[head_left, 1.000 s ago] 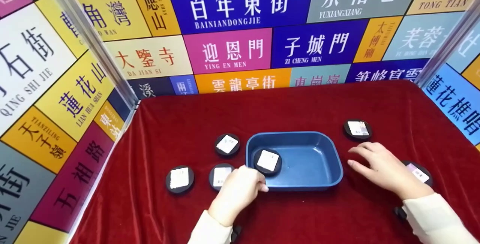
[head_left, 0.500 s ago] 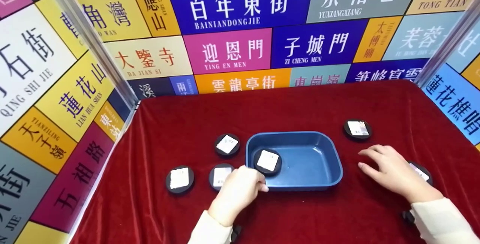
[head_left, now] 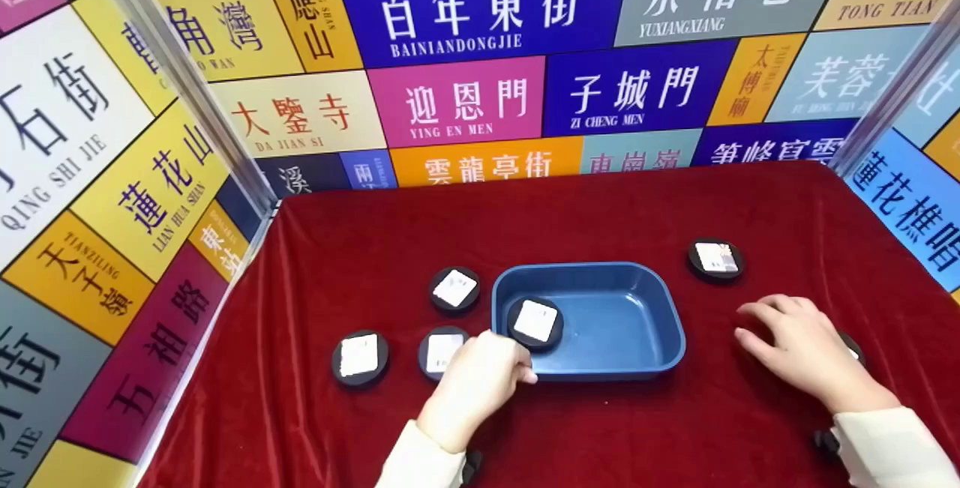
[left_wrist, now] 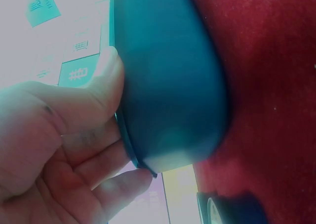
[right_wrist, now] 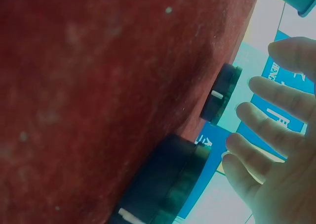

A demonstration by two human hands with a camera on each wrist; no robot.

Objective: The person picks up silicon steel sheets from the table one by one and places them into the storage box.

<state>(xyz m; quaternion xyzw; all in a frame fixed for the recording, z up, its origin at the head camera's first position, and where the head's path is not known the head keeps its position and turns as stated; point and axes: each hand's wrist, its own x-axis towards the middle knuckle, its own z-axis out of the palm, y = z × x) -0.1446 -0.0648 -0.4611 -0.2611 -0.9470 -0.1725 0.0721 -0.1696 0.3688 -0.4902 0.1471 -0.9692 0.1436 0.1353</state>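
A blue rectangular tub (head_left: 622, 323) rests on the red cloth, with one round black disc (head_left: 536, 323) bearing a white label inside it at the left. My left hand (head_left: 480, 375) pinches the tub's rim near its front left corner; the left wrist view shows the thumb (left_wrist: 111, 75) pressed against the tub wall (left_wrist: 168, 85). To the right of the tub, my right hand (head_left: 806, 353) hovers with spread, bent fingers and holds nothing. It partly covers a black disc (head_left: 853, 351), seen side-on as a thick disc (right_wrist: 163, 179) in the right wrist view.
Left of the tub lie three more labelled discs: a near one (head_left: 360, 359), a back one (head_left: 454, 290) and one (head_left: 441, 353) partly hidden by the left hand. Another disc (head_left: 715, 259) sits at the back right. Sign-printed panels (head_left: 465, 98) enclose the cloth-covered table (head_left: 375, 233).
My right hand has drifted rightward, away from the tub, and now covers more of the right-hand disc. My left hand, the tub and the discs have stayed put.
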